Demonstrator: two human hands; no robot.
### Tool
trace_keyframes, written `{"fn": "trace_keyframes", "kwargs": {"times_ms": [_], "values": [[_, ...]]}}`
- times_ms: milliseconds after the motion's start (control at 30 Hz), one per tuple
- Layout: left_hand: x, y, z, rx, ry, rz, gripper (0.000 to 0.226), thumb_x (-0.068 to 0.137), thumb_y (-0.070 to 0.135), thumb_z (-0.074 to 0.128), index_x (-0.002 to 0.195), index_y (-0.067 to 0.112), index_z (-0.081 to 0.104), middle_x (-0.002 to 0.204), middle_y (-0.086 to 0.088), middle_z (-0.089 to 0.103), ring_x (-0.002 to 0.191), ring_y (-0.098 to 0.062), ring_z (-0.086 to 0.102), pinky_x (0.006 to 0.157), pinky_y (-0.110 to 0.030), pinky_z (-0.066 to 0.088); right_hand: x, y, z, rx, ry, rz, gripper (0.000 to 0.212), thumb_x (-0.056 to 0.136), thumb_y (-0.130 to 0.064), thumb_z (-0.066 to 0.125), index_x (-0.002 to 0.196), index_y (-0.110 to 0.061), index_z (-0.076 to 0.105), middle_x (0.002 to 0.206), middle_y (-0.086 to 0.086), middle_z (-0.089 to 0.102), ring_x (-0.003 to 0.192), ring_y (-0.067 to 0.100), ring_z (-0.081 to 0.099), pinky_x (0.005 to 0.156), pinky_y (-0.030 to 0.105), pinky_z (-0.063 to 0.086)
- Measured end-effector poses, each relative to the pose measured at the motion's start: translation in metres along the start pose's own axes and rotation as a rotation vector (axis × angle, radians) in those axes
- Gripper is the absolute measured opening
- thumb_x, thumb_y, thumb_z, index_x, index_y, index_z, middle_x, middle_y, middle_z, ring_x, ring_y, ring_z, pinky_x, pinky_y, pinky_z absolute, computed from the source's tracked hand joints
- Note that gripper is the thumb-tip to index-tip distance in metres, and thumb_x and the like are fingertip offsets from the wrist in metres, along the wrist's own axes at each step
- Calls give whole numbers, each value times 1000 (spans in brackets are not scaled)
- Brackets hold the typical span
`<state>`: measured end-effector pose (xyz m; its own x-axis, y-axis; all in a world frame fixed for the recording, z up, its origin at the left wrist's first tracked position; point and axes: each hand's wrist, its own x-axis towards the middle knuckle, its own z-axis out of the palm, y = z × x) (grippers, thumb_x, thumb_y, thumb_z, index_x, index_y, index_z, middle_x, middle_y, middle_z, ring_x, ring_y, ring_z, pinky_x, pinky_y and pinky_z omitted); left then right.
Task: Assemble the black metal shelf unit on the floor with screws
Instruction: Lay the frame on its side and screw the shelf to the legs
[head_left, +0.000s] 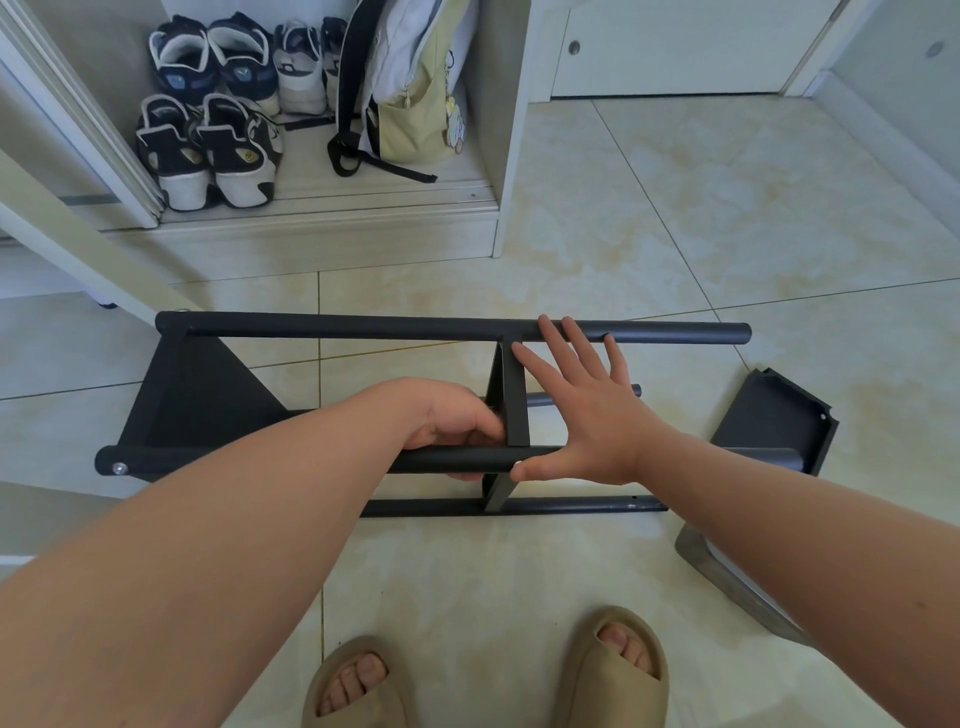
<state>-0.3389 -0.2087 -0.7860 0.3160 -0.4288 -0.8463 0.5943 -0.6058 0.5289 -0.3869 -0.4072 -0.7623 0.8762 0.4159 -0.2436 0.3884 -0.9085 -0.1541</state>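
Tube, matte black (round), gripped by left hand, right hand splayed flat.

A home, by the look of it the entrance hall. The floor is glossy cream tile with thin grout lines. An open cupboard at floor level holds several pairs of worn sneakers set side by side, and a pale green and white backpack stands upright beside them. A sliding panel stands at the cupboard's left edge. A white door with a round metal fitting and a white skirting board close the far side. The person wears tan slippers on bare feet
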Motion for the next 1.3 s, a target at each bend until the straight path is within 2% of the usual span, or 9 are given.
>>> {"fn": "trace_keyframes", "kwargs": {"times_ms": [300,367,467,567,800,1000,1167,1233,1300], "values": [[-2,-2,-2,-102,-41,53,22,91,-2,56,108,10,66,108,-14,68,100,-28,64,102,-45,50,0,1,2,4,10,1,127,59,-102,32,159,-38,-13,163,-4,-34,148,20,-36,120,58,-19],[-1,-2,-2,-100,-24,33,22,93,4,56,110,12,67,111,-13,69,102,-27,64,102,-45,51,1,0,2,2,8,3,127,59,-102,31,159,-38,-13,163,-4,-34,148,20,-37,119,57,-19],[-1,-1,1,-61,22,-19,18,97,20,58,105,13,72,103,-9,71,102,-25,66,100,-45,53,1,0,2,7,8,1,127,59,-102,32,159,-38,-13,163,-4,-34,148,19,-36,119,57,-19],[-1,0,2,-26,42,-23,19,96,23,60,106,12,73,104,-10,73,103,-26,67,99,-46,54,0,0,1,11,9,1,127,59,-102,32,159,-37,-13,164,-3,-33,148,19,-36,120,58,-18],[-2,1,1,9,8,19,16,92,12,63,104,10,73,100,-12,75,107,-29,67,104,-49,50,-1,0,1,19,7,-2,127,59,-102,32,159,-37,-13,164,-3,-33,148,19,-36,120,58,-17],[-2,-1,-2,-26,-17,42,18,92,3,57,105,8,69,109,-16,70,108,-30,65,108,-52,47,0,1,1,16,7,-3,127,59,-102,31,159,-38,-14,164,-3,-33,148,19,-36,120,58,-18],[-9,1,0,-55,-19,65,22,91,-3,55,104,9,70,110,-15,70,105,-30,66,105,-47,49,0,2,1,5,0,-4,127,59,-102,29,158,-38,-15,163,-4,-35,147,19,-37,120,58,-18],[-12,2,3,-35,24,77,21,91,-2,56,97,10,73,107,-10,72,101,-26,67,105,-46,50,0,2,1,-4,-5,-3,127,59,-103,28,158,-38,-16,163,-4,-35,147,20,-38,120,57,-18],[-15,4,8,90,144,108,19,91,5,59,99,12,75,110,-6,73,106,-24,68,105,-45,49,0,1,1,-4,-8,1,127,59,-103,29,158,-38,-16,163,-4,-35,147,20,-37,120,57,-18]]}}
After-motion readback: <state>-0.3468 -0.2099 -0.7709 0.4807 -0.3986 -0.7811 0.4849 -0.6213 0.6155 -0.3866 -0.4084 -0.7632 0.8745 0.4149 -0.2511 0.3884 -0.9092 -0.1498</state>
